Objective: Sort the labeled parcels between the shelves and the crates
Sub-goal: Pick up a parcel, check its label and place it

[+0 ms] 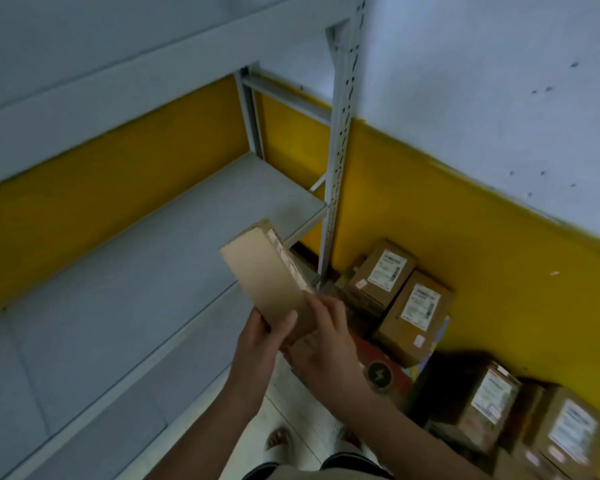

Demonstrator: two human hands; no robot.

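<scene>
white wall (pixel 482 71) with a yellow lower band (pixel 464 220), pale tiled floor (pixel 291 410).

A single wide-angle camera sat on the person's head and looked forward and steeply down, with the whole picture tilted. It was close to the work: the left grip (pixel 258 341) and right grip (pixel 326 341), both holding a box (pixel 267 282), lay just below the middle of the picture, and the forearms ran in from the bottom edge. To the left of the grips and beyond them, the view took in the grey shelves (pixel 146 244), seen from above at a slant. To the right of the grips it reached down to stacked boxes (pixel 412 306) against the yellow and white wall (pixel 499 220). Below the grips, the person's feet (pixel 278 439) showed on the floor. The lower right corner was blurred.
</scene>
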